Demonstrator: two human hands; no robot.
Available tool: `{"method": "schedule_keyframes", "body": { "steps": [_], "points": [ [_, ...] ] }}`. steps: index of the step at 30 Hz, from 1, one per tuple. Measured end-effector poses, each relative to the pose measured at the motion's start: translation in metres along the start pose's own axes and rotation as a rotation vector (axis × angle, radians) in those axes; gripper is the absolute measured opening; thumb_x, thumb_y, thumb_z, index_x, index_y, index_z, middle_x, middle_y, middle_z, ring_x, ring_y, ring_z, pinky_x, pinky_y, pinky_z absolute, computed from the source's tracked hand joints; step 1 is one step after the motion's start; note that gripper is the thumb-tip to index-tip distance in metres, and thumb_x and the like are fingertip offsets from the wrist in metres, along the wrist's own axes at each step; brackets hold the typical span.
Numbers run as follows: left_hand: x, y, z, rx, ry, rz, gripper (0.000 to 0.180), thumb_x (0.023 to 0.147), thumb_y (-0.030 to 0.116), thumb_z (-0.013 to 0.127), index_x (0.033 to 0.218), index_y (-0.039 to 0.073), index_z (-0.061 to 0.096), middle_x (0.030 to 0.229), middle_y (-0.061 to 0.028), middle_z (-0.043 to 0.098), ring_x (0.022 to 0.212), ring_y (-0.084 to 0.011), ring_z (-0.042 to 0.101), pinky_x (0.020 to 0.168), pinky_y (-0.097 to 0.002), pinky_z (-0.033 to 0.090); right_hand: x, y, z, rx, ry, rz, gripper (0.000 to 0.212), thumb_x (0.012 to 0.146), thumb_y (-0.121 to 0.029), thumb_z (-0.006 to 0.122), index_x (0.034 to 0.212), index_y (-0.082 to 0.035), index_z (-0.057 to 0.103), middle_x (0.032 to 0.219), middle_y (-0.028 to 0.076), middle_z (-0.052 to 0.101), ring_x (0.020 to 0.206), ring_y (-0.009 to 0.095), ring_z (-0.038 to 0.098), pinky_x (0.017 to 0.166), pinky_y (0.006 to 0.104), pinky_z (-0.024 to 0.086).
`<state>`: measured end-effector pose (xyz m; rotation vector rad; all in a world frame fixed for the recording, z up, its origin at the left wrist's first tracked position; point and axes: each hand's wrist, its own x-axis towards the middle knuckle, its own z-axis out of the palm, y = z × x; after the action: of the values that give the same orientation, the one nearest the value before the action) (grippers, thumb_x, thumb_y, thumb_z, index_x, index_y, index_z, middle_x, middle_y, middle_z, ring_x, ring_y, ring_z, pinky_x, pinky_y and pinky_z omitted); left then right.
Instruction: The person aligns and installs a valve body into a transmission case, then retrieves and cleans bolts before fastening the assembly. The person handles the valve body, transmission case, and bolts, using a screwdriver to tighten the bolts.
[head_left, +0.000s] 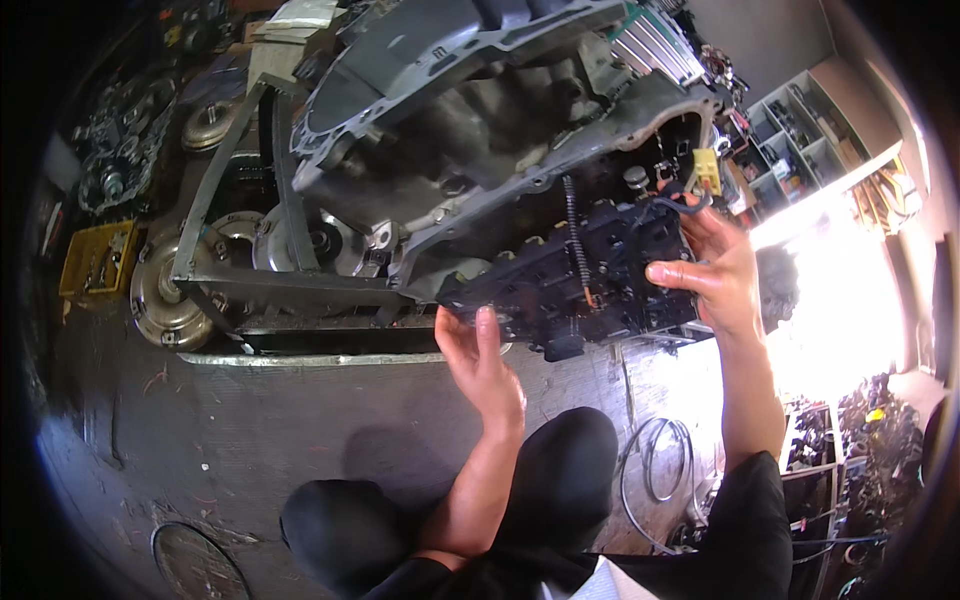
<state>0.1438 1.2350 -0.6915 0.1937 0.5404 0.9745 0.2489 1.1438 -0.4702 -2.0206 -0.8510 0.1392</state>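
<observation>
Both my hands hold a dark transmission valve body (625,265) at its two ends, in front of the open side of a large grey transmission case (450,150). My left hand (485,375) grips its left end, thumb on the near face and fingers curled behind. At the right end, my right hand (718,270) has its thumb across the front, and its other fingers reach round the back. A yellow connector (706,170) on a dark cable sticks up just above the right hand. A long coiled spring-like piece (575,230) runs down across the unit's face.
The case rests by a metal frame stand (285,285). To the left are round metal torque converters (165,285) and a yellow parts tray (98,258). Sorting bins (800,140) stand at far right, with a coiled hose (665,465) on the floor below.
</observation>
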Motion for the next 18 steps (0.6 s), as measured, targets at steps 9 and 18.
{"method": "schedule_keyframes", "body": {
  "steps": [9,18],
  "points": [
    [0.01,0.013,0.002,0.236,-0.066,0.033,0.086,0.089,-0.009,0.078,0.16,-0.009,0.03,0.137,-0.0142,0.05,0.116,-0.0217,0.059,0.104,-0.0342,0.053,0.008,0.011,0.003,0.091,-0.005,-0.085,0.094,0.061,0.002,0.098,0.146,0.005,0.058,0.139,0.016,0.067,0.133,0.021,0.06,0.118,0.0347,0.041],
    [0.02,0.036,0.006,0.384,-0.187,0.114,0.069,0.074,-0.018,0.083,0.136,0.002,0.061,0.126,-0.0049,0.056,0.113,-0.0185,0.059,0.106,-0.0369,0.049,0.009,0.022,-0.003,0.125,-0.012,-0.167,0.088,0.061,-0.004,0.101,0.138,0.001,0.06,0.136,0.009,0.066,0.132,0.019,0.06,0.116,0.0348,0.043]
  ]
}}
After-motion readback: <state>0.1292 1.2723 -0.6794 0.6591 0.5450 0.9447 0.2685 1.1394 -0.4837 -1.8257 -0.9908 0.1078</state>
